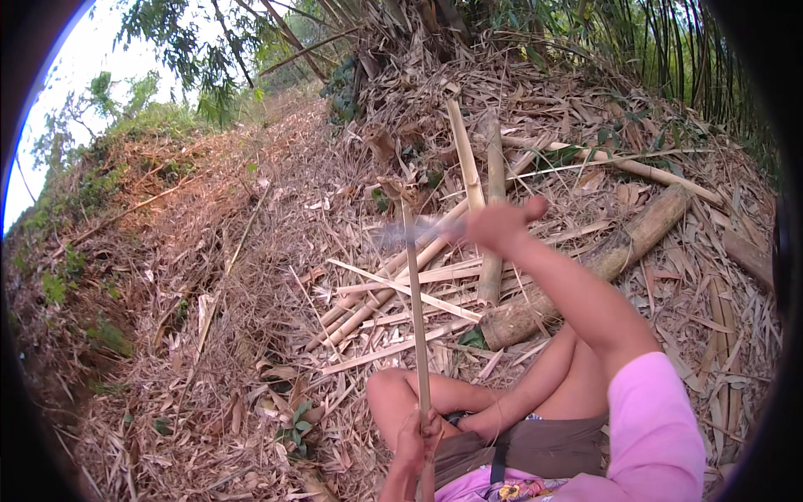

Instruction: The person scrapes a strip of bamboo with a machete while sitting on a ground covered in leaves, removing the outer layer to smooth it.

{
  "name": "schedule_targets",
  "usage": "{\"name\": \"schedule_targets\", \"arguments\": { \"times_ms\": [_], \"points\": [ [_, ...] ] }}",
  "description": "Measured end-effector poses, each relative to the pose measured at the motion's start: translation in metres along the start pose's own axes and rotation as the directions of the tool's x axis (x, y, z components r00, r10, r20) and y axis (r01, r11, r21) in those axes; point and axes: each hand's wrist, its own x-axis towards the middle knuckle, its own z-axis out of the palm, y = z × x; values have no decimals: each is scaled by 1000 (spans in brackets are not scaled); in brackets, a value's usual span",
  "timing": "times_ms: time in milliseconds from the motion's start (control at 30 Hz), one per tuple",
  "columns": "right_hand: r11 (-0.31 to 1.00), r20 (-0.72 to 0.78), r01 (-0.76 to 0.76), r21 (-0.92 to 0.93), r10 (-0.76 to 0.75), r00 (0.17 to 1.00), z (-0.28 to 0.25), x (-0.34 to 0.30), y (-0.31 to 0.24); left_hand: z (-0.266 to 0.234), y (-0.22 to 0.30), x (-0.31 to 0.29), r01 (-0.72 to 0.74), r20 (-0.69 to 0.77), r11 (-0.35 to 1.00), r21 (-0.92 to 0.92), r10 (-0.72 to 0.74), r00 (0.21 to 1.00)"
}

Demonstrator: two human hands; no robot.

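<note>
My left hand point(416, 433) is closed round the lower end of a long bamboo strip point(417, 326), which stands almost upright in front of my left knee. Out ahead, my right hand point(500, 226) grips a large knife by its handle, the thumb sticking out to the right. The knife's blade point(418, 233) points left and is smeared by motion. It lies across the upper part of the strip; whether it touches the strip I cannot tell. Behind the right hand a pale split bamboo piece point(465, 159) leans upward.
Several split bamboo strips point(410, 289) and poles lie crossed in front of my folded legs. A thick log point(585, 272) rests at the right. Dry leaves cover the sloping ground, with a bamboo clump point(410, 42) at the back and a bare earth bank point(155, 180) to the left.
</note>
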Motion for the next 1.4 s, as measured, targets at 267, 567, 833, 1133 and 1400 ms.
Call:
{"name": "schedule_targets", "arguments": {
  "times_ms": [267, 567, 833, 1133, 1400],
  "points": [
    [984, -89, 177, -24, -179, 980, 2, -4, -34, -3, 6, -9, 25, -18, 999, -47, -26, 1000],
    [636, 116, -641, 430, 665, 738, 8, 37, 62, 20, 6, -13, 31, 10, 997, -73, -31, 999],
    [592, 106, -470, 655, 544, 832, 132, -85, -63, -54, 40, -13, 165, 350, 842, -513, 30, 936],
    [310, 23, -203, 929, 498, 867, 204, -107, -102, -44, 48, 34, -58, 293, 932, -357, 170, 941],
    [-627, 514, -404, 666, -7, 858, 154, -122, -115, -9, 5, 60, 148, 217, 984, -99, -124, 968]
  ]
}}
